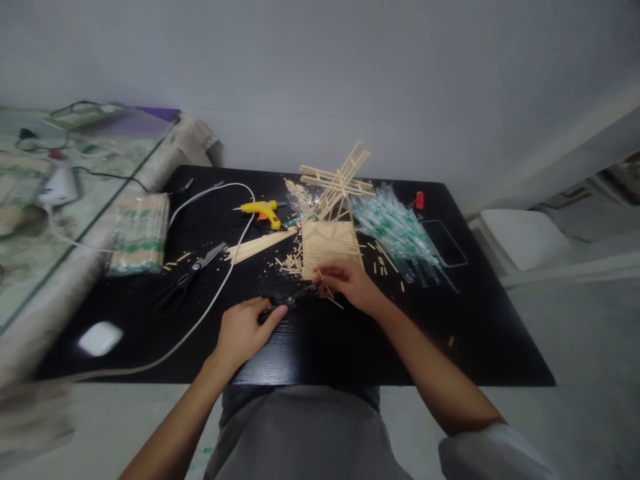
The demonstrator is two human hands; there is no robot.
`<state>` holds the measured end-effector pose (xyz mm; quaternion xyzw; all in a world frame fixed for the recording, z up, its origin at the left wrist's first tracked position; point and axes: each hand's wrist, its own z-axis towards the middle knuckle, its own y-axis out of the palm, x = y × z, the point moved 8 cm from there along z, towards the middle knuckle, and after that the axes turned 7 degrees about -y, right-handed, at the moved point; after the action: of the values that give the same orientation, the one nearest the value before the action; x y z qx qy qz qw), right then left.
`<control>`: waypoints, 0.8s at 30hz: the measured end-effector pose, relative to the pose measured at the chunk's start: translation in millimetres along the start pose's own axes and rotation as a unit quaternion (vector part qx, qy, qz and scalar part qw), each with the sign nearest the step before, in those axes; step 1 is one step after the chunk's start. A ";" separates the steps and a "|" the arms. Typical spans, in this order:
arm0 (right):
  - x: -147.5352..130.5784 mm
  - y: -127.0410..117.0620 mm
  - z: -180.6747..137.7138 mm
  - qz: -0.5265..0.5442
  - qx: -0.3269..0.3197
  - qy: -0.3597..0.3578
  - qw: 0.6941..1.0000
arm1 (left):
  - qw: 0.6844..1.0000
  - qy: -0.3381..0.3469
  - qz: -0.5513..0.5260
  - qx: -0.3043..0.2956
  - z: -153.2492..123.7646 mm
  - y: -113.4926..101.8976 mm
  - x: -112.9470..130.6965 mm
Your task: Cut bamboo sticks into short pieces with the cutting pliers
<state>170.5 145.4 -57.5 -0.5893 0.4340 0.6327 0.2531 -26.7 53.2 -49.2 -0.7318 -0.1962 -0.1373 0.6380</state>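
Observation:
My left hand (246, 333) is closed around the handles of a dark hand tool, which looks like pliers or cutters (296, 295), near the front middle of the table. The fingers of my right hand (354, 285) pinch a thin wooden stick (326, 284) by the tool's tip. Whether the jaws touch the stick is too small to tell. Just beyond my hands stands a windmill-like model of pale sticks, with crossed blades (342, 183) above a flat slatted base (320, 241). My right hand covers part of the base's near edge.
Left of the model lie a yellow glue gun (265, 211), loose sticks (263, 244), scissors (193, 273) and a white cable (220, 283). Packaged sticks (140, 230) and a white case (101, 339) lie farther left. To the right are plastic wrappers (395, 227), a phone (444, 243) and a red object (419, 200).

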 end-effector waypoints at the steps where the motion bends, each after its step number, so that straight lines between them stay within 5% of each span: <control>1: 0.2 2.1 -0.6 0.012 -0.004 0.002 1.000 | 1.000 -0.001 -0.009 0.000 -0.1 -0.4 -0.4; 8: 4.0 8.9 -3.3 0.075 -0.017 0.034 0.996 | 0.995 0.015 -0.097 -0.016 18.7 -21.4 5.9; 15: 8.0 5.8 -4.8 0.083 -0.008 0.032 0.996 | 0.994 0.044 -0.070 0.066 76.7 -64.4 22.0; 24: 8.4 5.1 -6.9 0.089 0.022 0.038 0.995 | 0.992 0.082 -0.041 0.090 84.4 -47.7 17.4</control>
<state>168.4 135.4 -63.9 -0.5662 0.5079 0.6203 0.1914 -37.6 143.7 -11.9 -0.6489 -0.1845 -0.2044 0.7093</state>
